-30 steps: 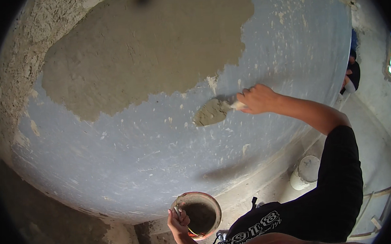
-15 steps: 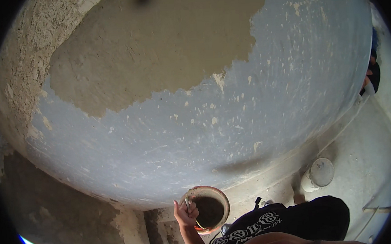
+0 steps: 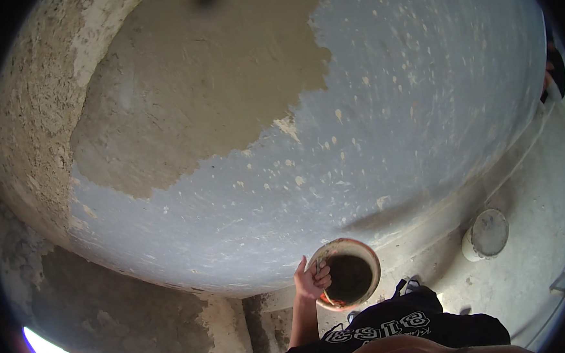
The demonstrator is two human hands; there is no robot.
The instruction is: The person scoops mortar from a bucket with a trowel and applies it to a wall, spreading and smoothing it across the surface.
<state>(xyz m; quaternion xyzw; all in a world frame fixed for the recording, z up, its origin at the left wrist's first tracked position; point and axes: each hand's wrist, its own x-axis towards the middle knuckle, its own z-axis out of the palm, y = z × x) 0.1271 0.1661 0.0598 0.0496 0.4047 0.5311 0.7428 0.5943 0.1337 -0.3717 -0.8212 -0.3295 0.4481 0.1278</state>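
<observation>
A round bowl (image 3: pixel 347 275) with a reddish, mortar-smeared rim and dark wet mix inside is gripped at its nine o'clock edge by the left hand (image 3: pixel 311 279), fingers curled over the rim. It is held below the blue-grey wall (image 3: pixel 371 145).

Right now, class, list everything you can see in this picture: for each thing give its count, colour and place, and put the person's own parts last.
Wall: one, pale blue-grey, flecked with pale spots, fills most of the view.
Plaster patch: one, tan-brown, upper left of the wall.
Rough wall edge: one, grey-beige, far left.
Bowl: one, reddish rim with dark mix inside, lower centre.
Round container: one, whitish, on the floor at right.
Floor: pale grey, lower right.
Black garment: one, with white print, bottom edge.
Left hand: one, gripping the bowl's left rim.
Right hand: not in view.
</observation>
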